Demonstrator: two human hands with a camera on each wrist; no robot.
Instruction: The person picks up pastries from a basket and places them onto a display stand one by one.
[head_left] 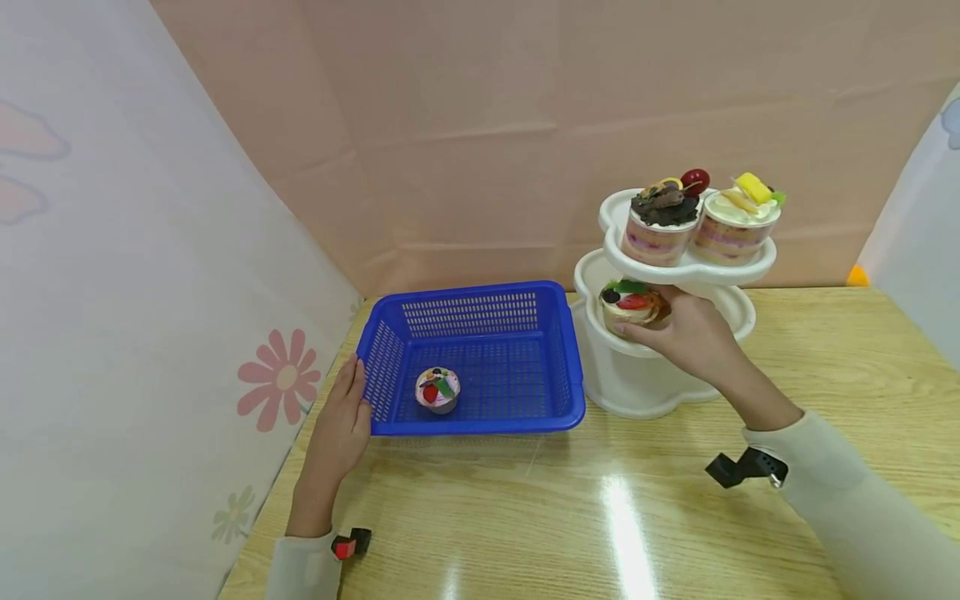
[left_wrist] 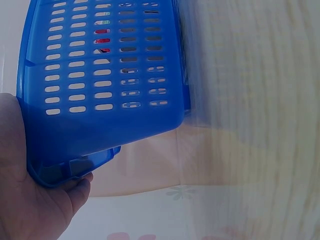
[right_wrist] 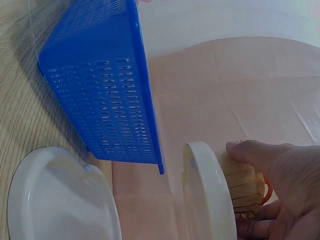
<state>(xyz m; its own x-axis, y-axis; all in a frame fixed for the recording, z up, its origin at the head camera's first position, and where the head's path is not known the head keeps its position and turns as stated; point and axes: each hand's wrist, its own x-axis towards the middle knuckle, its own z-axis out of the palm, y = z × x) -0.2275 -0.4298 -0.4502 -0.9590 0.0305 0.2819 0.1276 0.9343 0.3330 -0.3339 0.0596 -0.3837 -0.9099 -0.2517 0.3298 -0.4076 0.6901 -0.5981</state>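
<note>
My right hand [head_left: 693, 329] grips a fruit-topped cupcake [head_left: 628, 305] on the middle tier of a white tiered stand [head_left: 652, 392]. Its pleated tan side [right_wrist: 242, 185] shows between thumb and fingers in the right wrist view. Two cake cups, one chocolate-topped [head_left: 660, 225] and one with yellow fruit [head_left: 738, 225], sit on the top tier. At the left, my left hand [head_left: 341, 425] holds the rim of a blue plastic basket [head_left: 480, 427]. Inside the basket stands a small cupcake [head_left: 437, 392] with a red and green topping.
The basket and the stand are side by side on a wooden table [head_left: 525, 517]. A pinkish cloth [head_left: 465, 150] hangs behind them, and a white flower-printed sheet [head_left: 150, 333] on the left. An orange object [head_left: 858, 276] shows at the back right.
</note>
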